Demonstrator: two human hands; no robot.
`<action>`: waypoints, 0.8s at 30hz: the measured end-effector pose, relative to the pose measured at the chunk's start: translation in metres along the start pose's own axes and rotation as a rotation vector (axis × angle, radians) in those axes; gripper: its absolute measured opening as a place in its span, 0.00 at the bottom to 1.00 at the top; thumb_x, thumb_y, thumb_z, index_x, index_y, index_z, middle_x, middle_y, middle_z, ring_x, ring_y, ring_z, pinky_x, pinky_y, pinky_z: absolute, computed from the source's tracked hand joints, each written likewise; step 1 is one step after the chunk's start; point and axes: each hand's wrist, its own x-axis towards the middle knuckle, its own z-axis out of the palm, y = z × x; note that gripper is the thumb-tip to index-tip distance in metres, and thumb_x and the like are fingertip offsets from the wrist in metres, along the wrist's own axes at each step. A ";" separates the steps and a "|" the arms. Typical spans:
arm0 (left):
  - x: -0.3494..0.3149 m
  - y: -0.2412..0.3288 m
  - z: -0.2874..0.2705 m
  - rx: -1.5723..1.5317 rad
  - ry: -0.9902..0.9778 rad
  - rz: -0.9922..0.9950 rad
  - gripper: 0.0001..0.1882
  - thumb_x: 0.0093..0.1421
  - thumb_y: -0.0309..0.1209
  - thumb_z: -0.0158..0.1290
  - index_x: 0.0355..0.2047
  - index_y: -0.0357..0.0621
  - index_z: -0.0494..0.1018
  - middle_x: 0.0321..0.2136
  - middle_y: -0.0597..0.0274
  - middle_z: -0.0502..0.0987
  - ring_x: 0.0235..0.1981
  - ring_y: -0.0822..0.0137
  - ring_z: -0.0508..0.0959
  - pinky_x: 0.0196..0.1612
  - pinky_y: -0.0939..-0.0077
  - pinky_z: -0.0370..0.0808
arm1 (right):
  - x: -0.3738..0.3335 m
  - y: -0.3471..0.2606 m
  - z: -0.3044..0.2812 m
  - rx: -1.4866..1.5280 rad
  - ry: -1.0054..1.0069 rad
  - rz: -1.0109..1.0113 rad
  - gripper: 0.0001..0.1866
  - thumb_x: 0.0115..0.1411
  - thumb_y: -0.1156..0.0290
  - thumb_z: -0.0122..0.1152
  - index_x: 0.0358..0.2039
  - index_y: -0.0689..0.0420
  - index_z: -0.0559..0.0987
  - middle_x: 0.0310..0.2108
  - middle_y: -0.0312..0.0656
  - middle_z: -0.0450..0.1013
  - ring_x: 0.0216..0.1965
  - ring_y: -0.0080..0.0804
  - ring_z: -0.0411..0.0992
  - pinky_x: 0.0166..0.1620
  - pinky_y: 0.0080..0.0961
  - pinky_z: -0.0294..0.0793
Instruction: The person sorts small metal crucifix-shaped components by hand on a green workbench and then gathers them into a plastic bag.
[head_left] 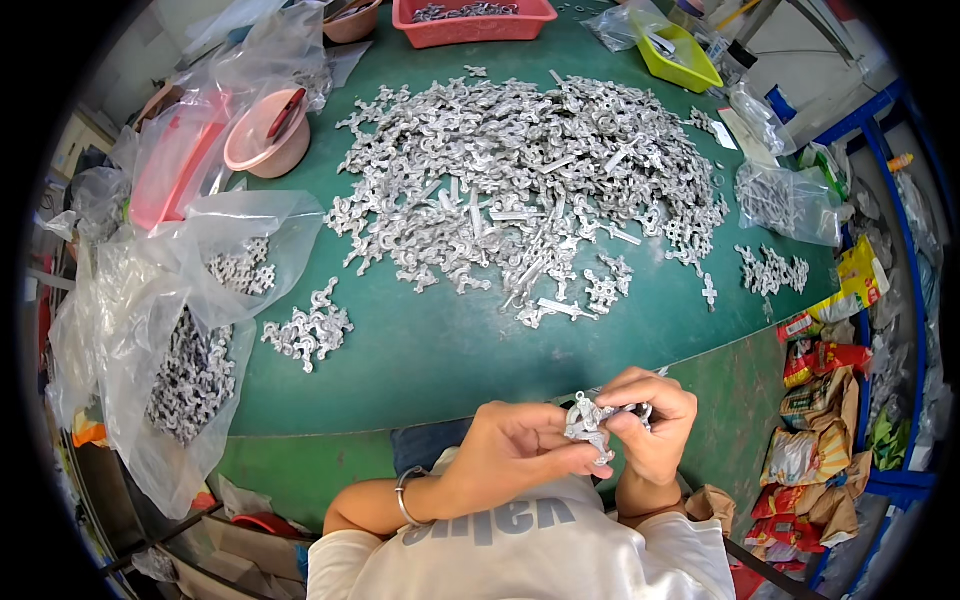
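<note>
My left hand [505, 445] pinches a few small silver-grey metal castings [587, 420] between thumb and fingers, just past the table's near edge. Close against it, my right hand [657, 425] has its fingers curled around another such piece, partly hidden by the thumb and fingertips. Beyond my hands, a broad pile of the same castings [520, 150] covers the middle of the green table [420, 375]. Flat bar-shaped pieces are mixed into it. A smaller heap of castings [308, 328] lies to the left, and another small heap [772, 270] to the right.
On the left, clear plastic bags [120, 310] hold more castings. Behind them are a pink bowl [265, 150] with a red-handled tool and a red tray [475, 28]. A yellow-green tray [680, 58] stands far right, near a bag of parts [788, 203]. Blue shelving [905, 290] and colourful packets flank the right.
</note>
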 end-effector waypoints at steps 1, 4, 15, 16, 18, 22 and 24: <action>-0.001 -0.001 -0.001 0.004 -0.003 0.007 0.10 0.55 0.16 0.47 0.38 0.25 0.69 0.32 0.48 0.76 0.35 0.59 0.78 0.39 0.71 0.76 | 0.000 0.001 0.002 0.012 0.002 0.006 0.06 0.48 0.81 0.60 0.28 0.68 0.77 0.24 0.47 0.72 0.18 0.24 0.69 0.21 0.16 0.66; -0.003 -0.001 -0.004 0.037 -0.017 0.022 0.10 0.56 0.17 0.45 0.38 0.25 0.70 0.32 0.48 0.76 0.35 0.60 0.77 0.40 0.70 0.76 | -0.001 0.001 0.004 0.027 0.011 0.026 0.06 0.48 0.80 0.60 0.28 0.68 0.77 0.24 0.47 0.72 0.18 0.24 0.69 0.21 0.16 0.66; -0.003 -0.001 -0.007 0.164 -0.049 0.107 0.10 0.56 0.17 0.45 0.39 0.25 0.69 0.33 0.46 0.75 0.35 0.61 0.77 0.42 0.68 0.75 | 0.000 0.004 0.007 -0.024 0.021 -0.019 0.06 0.48 0.76 0.61 0.27 0.66 0.78 0.24 0.46 0.73 0.22 0.26 0.69 0.24 0.18 0.67; -0.003 0.000 -0.007 0.169 -0.046 0.111 0.10 0.56 0.17 0.45 0.39 0.24 0.69 0.33 0.46 0.75 0.35 0.61 0.77 0.42 0.69 0.75 | 0.000 0.004 0.007 -0.021 0.022 -0.005 0.06 0.48 0.76 0.61 0.27 0.65 0.78 0.24 0.46 0.73 0.22 0.26 0.70 0.24 0.18 0.67; -0.003 0.000 -0.008 0.180 -0.040 0.119 0.10 0.56 0.17 0.45 0.39 0.24 0.69 0.33 0.47 0.76 0.35 0.61 0.77 0.42 0.69 0.75 | 0.001 0.005 0.007 -0.019 0.013 -0.005 0.06 0.49 0.76 0.61 0.27 0.66 0.78 0.23 0.45 0.72 0.22 0.26 0.69 0.24 0.18 0.67; -0.003 -0.004 -0.010 0.122 0.048 0.066 0.10 0.57 0.18 0.45 0.38 0.24 0.70 0.32 0.47 0.75 0.35 0.61 0.77 0.41 0.70 0.75 | 0.003 0.021 0.000 0.170 0.051 0.078 0.06 0.50 0.76 0.60 0.27 0.66 0.77 0.21 0.43 0.71 0.18 0.25 0.68 0.21 0.17 0.64; -0.003 -0.008 -0.016 0.077 0.126 0.053 0.10 0.57 0.18 0.45 0.38 0.24 0.70 0.32 0.47 0.75 0.35 0.61 0.77 0.40 0.71 0.75 | 0.010 0.029 -0.003 0.233 0.208 0.220 0.06 0.52 0.76 0.58 0.28 0.67 0.76 0.18 0.41 0.70 0.13 0.21 0.65 0.18 0.15 0.61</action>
